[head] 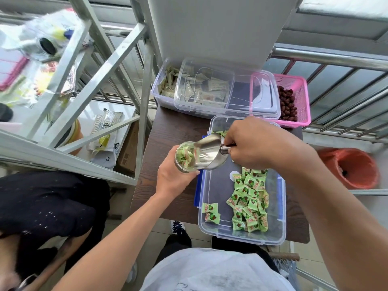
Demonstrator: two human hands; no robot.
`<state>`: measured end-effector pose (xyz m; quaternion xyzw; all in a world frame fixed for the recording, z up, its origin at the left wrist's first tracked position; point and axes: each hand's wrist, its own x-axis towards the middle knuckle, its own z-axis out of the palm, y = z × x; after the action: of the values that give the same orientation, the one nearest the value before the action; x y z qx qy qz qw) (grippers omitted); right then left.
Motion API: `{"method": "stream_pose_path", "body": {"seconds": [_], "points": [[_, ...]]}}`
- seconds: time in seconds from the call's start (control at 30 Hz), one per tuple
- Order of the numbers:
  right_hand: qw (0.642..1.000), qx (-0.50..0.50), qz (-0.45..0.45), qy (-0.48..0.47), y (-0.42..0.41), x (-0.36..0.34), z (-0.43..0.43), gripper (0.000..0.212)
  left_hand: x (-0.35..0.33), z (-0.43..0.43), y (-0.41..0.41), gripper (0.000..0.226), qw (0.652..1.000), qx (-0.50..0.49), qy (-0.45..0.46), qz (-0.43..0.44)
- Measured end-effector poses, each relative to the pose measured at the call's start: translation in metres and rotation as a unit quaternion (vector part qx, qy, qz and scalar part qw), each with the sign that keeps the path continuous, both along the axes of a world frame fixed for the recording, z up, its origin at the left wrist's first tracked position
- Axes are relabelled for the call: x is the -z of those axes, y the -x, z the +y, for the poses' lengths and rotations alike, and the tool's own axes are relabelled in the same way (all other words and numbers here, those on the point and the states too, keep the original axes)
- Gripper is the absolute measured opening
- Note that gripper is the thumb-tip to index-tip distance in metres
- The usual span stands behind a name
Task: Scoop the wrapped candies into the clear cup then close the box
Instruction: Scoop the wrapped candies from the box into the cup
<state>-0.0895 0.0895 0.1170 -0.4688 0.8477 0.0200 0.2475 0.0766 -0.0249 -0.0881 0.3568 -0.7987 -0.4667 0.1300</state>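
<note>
You are mid-pour: your right hand [249, 143] grips the metal scoop [210, 152], tipping wrapped candies [249, 200] into the clear cup [184, 157] held in your left hand [174, 177] beside the open box [210, 225], so next empty it, scoop again, then shut the box.

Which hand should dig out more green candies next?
Probably the right. The right hand grips the metal scoop above the open box, where the green candies lie. The left hand is busy holding the clear cup beside the box.
</note>
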Motion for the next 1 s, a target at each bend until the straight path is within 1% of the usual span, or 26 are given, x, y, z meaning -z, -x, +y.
{"method": "stream_pose_path", "body": {"seconds": [0.1,0.2,0.3,0.33,0.4,0.47,0.57,0.77,0.87,1.0], "points": [[1.0,0.008,-0.014,-0.009,0.002,-0.006,0.006,0.024,0.003,-0.001,0.0,0.08,1.0,-0.013,-0.007,-0.004],[0.999,0.027,-0.019,0.008,0.01,-0.013,0.017,0.023,0.005,-0.004,-0.002,0.079,0.999,-0.038,-0.02,-0.009],[0.996,0.078,-0.036,0.035,0.023,-0.016,0.033,0.025,0.005,-0.008,-0.003,0.076,0.998,-0.056,-0.015,-0.013],[0.994,0.098,-0.038,0.037,0.028,-0.014,0.039,0.025,0.004,-0.009,-0.003,0.075,0.999,-0.048,-0.005,-0.012],[0.99,0.132,-0.037,0.031,0.039,-0.002,0.05,0.025,0.003,-0.011,-0.005,0.076,0.999,-0.036,0.015,-0.009],[0.985,0.161,-0.049,0.023,0.047,0.015,0.061,0.023,0.003,-0.015,-0.006,0.078,0.998,-0.06,0.021,-0.014],[0.98,0.187,-0.072,-0.012,0.053,0.041,0.076,0.021,0.004,-0.018,-0.007,0.079,0.998,-0.057,0.032,-0.023],[0.965,0.246,-0.084,-0.046,0.049,0.092,0.098,0.021,0.004,-0.013,-0.005,0.077,0.997,-0.072,0.016,-0.025],[0.954,0.265,-0.128,-0.055,0.036,0.117,0.1,0.022,0.007,-0.007,-0.002,0.078,0.997,-0.077,0.011,-0.024],[0.94,0.289,-0.178,-0.034,0.015,0.143,0.093,0.023,0.01,-0.002,0.002,0.08,0.996,-0.079,0.002,-0.029]]}}
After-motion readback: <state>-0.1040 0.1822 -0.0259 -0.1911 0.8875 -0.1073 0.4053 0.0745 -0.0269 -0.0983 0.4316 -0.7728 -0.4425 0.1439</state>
